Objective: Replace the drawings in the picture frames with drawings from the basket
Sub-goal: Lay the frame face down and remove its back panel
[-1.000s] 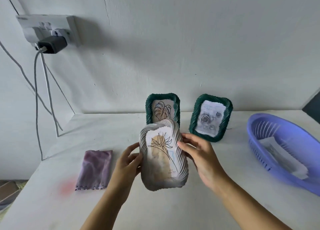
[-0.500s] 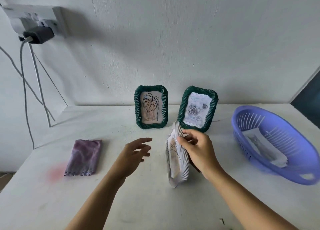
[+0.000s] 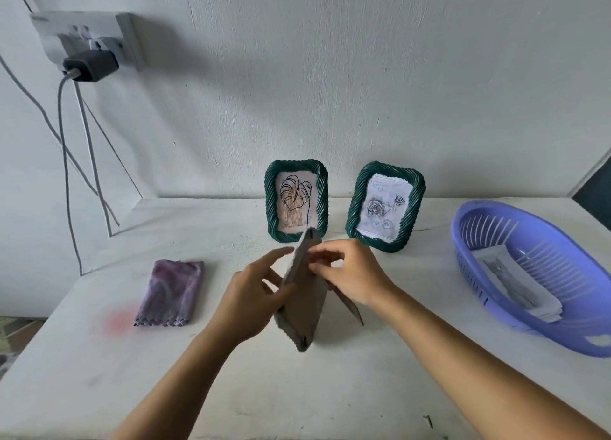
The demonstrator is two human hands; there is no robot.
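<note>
On the white tabletop [image 3: 363,390], your left hand [image 3: 251,302] and right hand [image 3: 350,274] are both pinching the grey cardboard-backed frame [image 3: 305,294]; steady it while freeing the backing.

The white tabletop [image 3: 380,390] carries two green frames [image 3: 296,201] [image 3: 385,207] standing upright near the back wall, a purple basket [image 3: 496,304] with papers in it at the right, a folded purple cloth [image 3: 170,293] at the left, and a faint pink stain [image 3: 119,320] beside the cloth.

Cloth [image 3: 170,292] left, basket [image 3: 496,310] right
</note>
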